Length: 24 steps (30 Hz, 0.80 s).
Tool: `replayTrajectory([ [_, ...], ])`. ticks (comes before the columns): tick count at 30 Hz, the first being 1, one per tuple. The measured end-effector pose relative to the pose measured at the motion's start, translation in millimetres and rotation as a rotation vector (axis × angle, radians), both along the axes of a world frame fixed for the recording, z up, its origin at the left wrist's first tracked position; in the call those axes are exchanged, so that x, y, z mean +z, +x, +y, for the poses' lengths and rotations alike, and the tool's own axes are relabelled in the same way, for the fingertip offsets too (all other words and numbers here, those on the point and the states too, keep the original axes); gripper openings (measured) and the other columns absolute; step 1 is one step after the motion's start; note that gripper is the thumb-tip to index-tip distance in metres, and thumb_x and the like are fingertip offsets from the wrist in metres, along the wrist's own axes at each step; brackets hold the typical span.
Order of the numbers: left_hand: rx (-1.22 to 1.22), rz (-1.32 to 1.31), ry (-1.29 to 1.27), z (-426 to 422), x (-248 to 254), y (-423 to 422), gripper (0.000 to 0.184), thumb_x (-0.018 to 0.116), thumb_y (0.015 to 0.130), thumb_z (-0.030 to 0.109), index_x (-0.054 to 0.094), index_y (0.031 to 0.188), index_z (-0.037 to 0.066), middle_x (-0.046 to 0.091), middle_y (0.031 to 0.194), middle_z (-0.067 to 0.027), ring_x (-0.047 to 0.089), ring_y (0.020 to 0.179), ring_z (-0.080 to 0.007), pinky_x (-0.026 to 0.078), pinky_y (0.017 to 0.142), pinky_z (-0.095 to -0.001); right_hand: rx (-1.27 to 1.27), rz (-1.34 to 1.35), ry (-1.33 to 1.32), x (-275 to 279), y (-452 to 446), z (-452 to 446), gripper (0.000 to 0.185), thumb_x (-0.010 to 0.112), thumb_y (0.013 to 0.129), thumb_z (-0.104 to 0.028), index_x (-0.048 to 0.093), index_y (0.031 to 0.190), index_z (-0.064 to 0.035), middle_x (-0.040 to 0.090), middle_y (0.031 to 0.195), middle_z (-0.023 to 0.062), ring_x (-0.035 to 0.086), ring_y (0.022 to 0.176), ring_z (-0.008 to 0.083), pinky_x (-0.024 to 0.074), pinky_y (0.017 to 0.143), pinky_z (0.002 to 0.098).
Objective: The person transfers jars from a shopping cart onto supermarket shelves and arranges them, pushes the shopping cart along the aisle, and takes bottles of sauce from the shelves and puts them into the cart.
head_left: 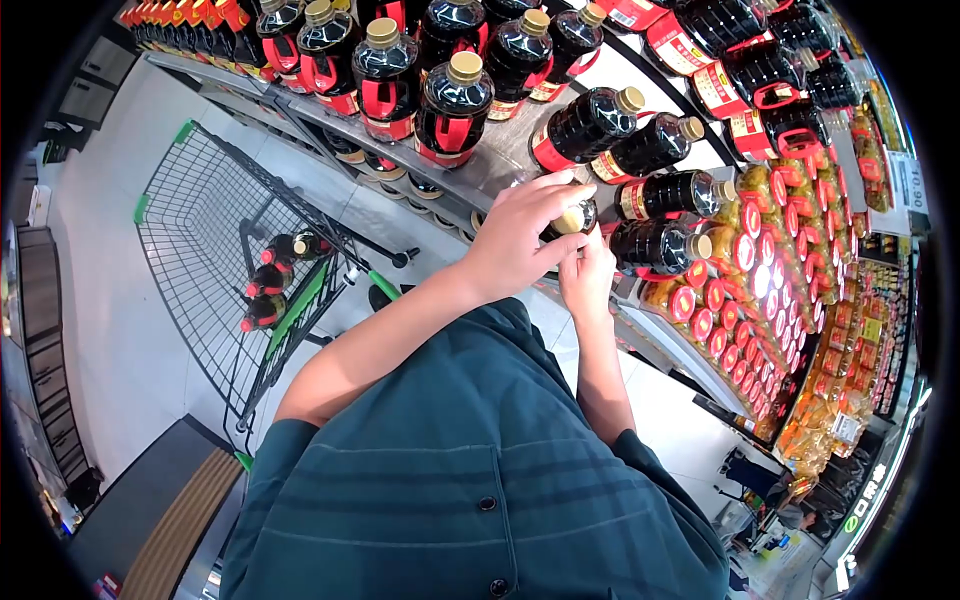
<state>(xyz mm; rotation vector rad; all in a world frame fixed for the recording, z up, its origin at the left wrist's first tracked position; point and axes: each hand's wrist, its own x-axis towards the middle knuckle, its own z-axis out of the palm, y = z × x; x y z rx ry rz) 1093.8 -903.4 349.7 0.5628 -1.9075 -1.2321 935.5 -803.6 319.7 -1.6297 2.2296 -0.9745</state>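
Note:
Between my two hands, at the shelf edge, is a bottle of dark sauce [589,214] with a yellowish cap, seen nearly from above. My left hand [525,235] curves over its top, fingers and thumb around the cap. My right hand [588,268] is closed against the bottle's near side, its fingers partly hidden. Most of the bottle's body is covered by my hands. Similar bottles [659,197] with gold caps and red labels lie tilted just right of my hands. More bottles [455,108] stand upright on the shelf [508,160] beyond.
A wire shopping cart [190,210] with green trim stands on the left, holding several dark bottles [268,282]. Jars with red lids [735,335] are stacked to the right. A dark display box [135,500] is at lower left. Another person [755,475] appears far at lower right.

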Motion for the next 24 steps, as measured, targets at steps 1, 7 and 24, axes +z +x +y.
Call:
replayTrajectory([
  [1,-0.015,0.010,0.004,-0.4,-0.3,-2.5,0.051,0.073,0.092,0.028,0.062,0.139,0.011,0.061,0.140,-0.0163,0.050,0.138,-0.0339,0.038,0.114,-0.0442,-0.008,-0.005,-0.007,0.1,-1.1,-0.3,0.033,0.061,0.090,-0.006,0.061,0.123,0.0001,0.071,0.092,0.0234,0.069,0.085,0.0437,0.0547,0.076,0.0490],
  [7,-0.073,0.035,0.033,-0.2,-5.2,-10.4,0.052,0.076,0.090,0.024,0.062,0.139,0.009,0.061,0.139,-0.0175,0.053,0.135,-0.0359,0.041,0.112,-0.0437,0.026,0.004,-0.045,1.7,-8.9,3.2,0.041,0.062,0.089,-0.002,0.059,0.130,0.0002,0.072,0.102,0.0239,0.070,0.093,0.0435,0.0562,0.081,0.0474],
  [24,-0.020,0.106,0.089,-19.1,-5.5,-12.0,0.049,0.075,0.091,0.022,0.061,0.136,0.007,0.061,0.136,-0.0196,0.053,0.133,-0.0384,0.044,0.109,-0.0439,0.026,0.024,-0.066,-1.0,-14.6,-19.8,0.023,0.063,0.090,-0.001,0.061,0.112,-0.0004,0.071,0.089,0.0221,0.070,0.080,0.0430,0.0560,0.071,0.0466],
])
